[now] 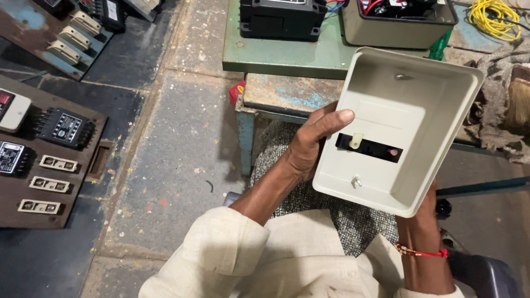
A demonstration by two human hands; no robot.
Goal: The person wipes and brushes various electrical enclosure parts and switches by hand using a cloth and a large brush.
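Note:
I hold a cream plastic box cover (pixel 397 127) in front of me, its hollow inner side facing up. It has a black rectangular slot in the middle and small screw posts above and below the slot. My left hand (pixel 312 143) grips its left edge with the thumb over the rim. My right hand (pixel 425 204) supports the cover from below at its lower right corner; only the wrist with a red thread bracelet (pixel 422 253) shows clearly.
A green workbench (pixel 287 55) carries a black device (pixel 281 17) and a grey open box with wires (pixel 397 22). Yellow cable (pixel 494 17) lies at the top right. Brown boards with switches and sockets (pixel 44 160) lie on the stone floor at left.

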